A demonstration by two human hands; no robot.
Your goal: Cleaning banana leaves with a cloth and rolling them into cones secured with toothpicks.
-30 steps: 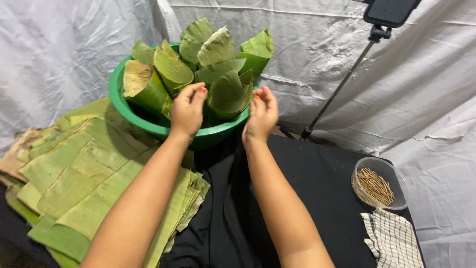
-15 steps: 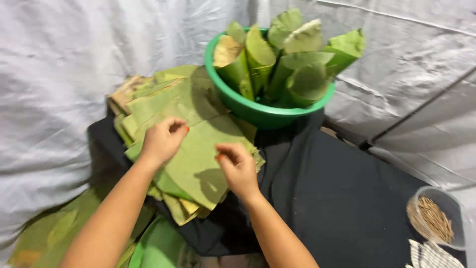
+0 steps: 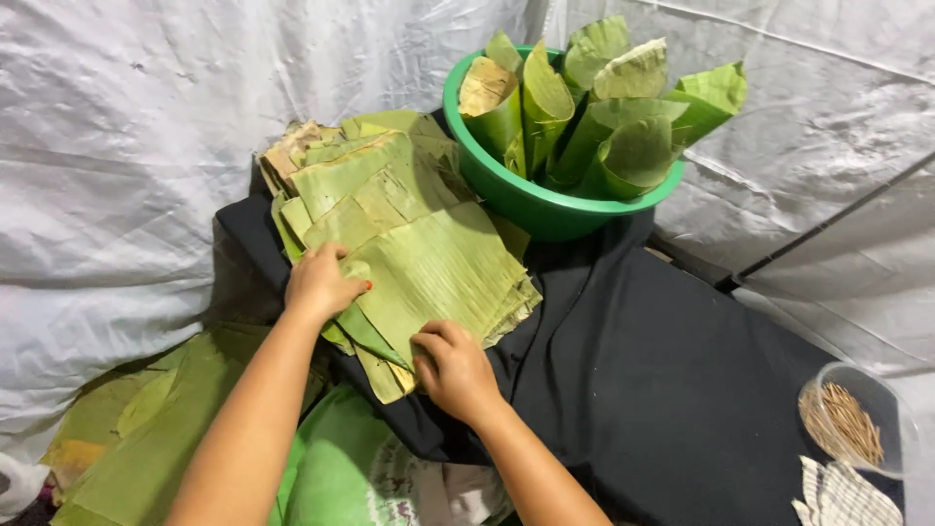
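A stack of cut banana leaf sheets (image 3: 419, 244) lies on a black cloth. My left hand (image 3: 319, 282) rests on the stack's left edge, fingers curled over the top sheet. At the near edge my right hand (image 3: 456, 368) pinches the corner of a sheet. Behind the stack a green plastic basin (image 3: 545, 205) holds several rolled leaf cones (image 3: 604, 117).
A black cloth (image 3: 662, 390) covers the table. A clear bowl of thin sticks (image 3: 845, 421) and a checked cloth (image 3: 845, 499) sit at the right front. More leaves (image 3: 146, 429) lie low on the left. White sheeting (image 3: 127, 146) hangs behind.
My hands left the basin's cones and came down onto the leaf stack. The view swung left, so the basin now sits at upper right.
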